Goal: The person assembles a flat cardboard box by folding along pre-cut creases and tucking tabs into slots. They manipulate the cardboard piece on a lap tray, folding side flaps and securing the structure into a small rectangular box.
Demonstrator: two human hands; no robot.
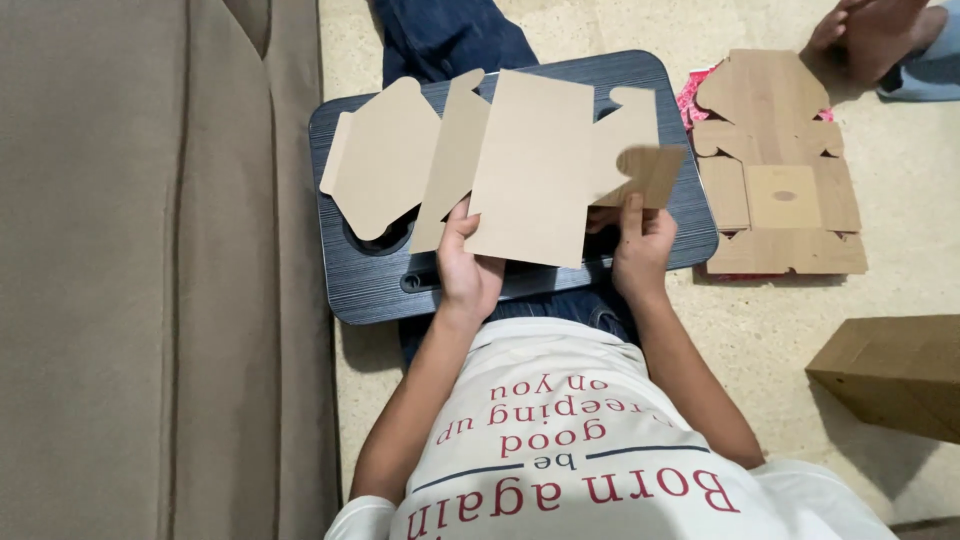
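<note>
A flat, unfolded brown cardboard box blank point(520, 160) lies spread over a dark lap tray point(370, 285). My left hand point(466, 268) grips the blank's near edge, thumb on top of the large middle panel. At the right end of the blank, my right hand point(640, 245) pinches a small flap that is bent up. Both hands are over the tray's near side, in front of my white printed shirt.
A beige sofa point(150, 270) fills the left side. A stack of flat cardboard blanks point(780, 170) lies on the floor to the right. Another person's hand point(865, 30) rests at the top right. A folded brown box point(895, 375) sits at the lower right.
</note>
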